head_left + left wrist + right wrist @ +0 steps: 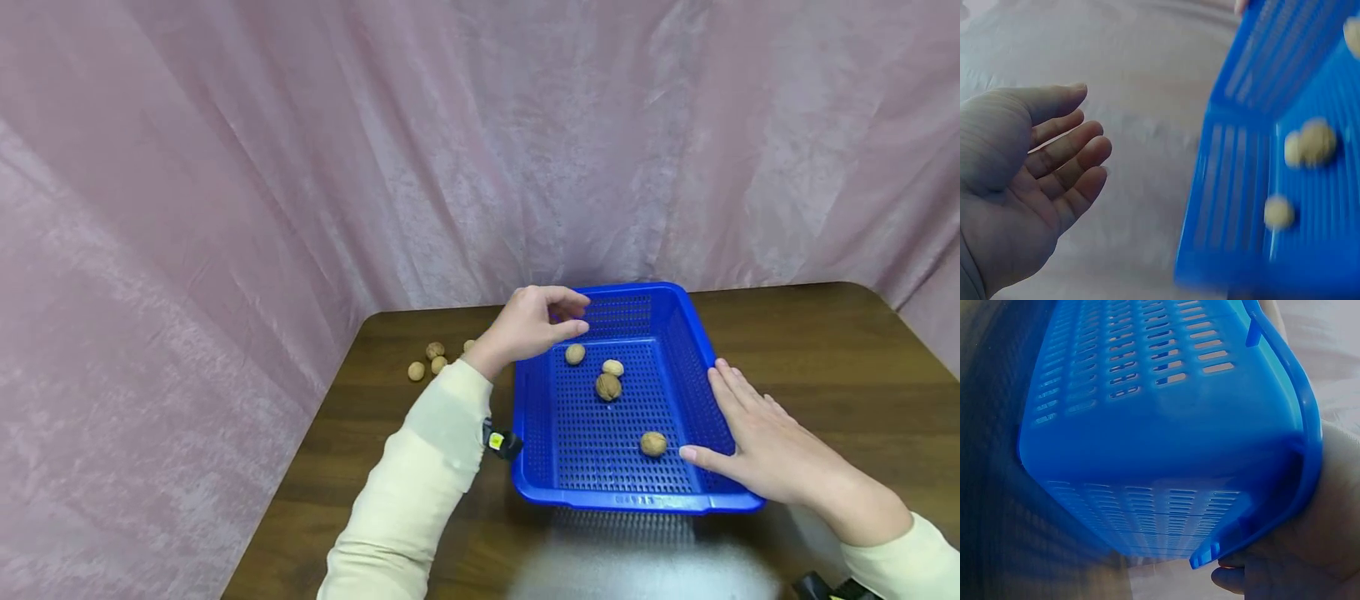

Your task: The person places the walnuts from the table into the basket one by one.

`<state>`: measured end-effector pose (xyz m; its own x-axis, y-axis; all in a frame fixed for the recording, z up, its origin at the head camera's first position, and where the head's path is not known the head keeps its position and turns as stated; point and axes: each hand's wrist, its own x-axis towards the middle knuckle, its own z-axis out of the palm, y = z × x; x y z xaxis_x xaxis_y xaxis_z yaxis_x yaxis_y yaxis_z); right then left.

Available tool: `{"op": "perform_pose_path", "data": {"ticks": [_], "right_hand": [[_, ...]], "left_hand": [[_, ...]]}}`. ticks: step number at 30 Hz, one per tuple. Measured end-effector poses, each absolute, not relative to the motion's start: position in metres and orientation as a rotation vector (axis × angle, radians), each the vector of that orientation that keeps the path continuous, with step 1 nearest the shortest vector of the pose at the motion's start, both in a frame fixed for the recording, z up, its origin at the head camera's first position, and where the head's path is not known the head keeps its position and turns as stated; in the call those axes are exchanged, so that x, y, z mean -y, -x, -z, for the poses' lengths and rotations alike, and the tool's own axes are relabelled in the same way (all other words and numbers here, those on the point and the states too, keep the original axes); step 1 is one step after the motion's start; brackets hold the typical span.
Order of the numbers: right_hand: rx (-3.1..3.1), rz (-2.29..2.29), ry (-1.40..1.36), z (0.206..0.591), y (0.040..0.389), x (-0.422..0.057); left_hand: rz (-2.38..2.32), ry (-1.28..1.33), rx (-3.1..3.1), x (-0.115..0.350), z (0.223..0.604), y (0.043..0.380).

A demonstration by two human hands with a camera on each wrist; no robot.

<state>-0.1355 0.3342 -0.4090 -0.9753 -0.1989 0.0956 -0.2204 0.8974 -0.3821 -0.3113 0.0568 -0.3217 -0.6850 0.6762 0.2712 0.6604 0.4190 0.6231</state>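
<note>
Left grip (pixel 528 323) hovers, right grip (pixel 771 450) touches blue basket (pixel 555 497).

A pink, velvety curtain (pixel 570 150) hangs in folds beyond the left hand (pixel 531 323) and right hand (pixel 772 446). Beneath them spreads a brown wood-grain table (pixel 832 350), a pale reflection (pixel 645 562) glossing its surface nearer than both.

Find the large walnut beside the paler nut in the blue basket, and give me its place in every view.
Head: the large walnut is right of centre, below mid-height, beside the paler nut.
Left wrist: near the right edge, about mid-height, blurred.
Right wrist: not visible; the basket's outside faces the camera.
Shared landmark: the blue basket, seen in all three views.
</note>
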Motion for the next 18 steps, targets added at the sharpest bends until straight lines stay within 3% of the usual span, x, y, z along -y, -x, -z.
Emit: {"op": "perform_pose_path", "data": {"ticks": [7,18], "right_hand": [[3.013,-0.610,-0.347,0.410,0.137,-0.329],[3.014,-0.608,-0.342,0.409,0.138,-0.332]], "left_hand": [[-1.251,-0.914,-2.813,0.037,0.355,0.334],[-1.251,-0.352,-3.099,0.158,0.450,0.369]]}}
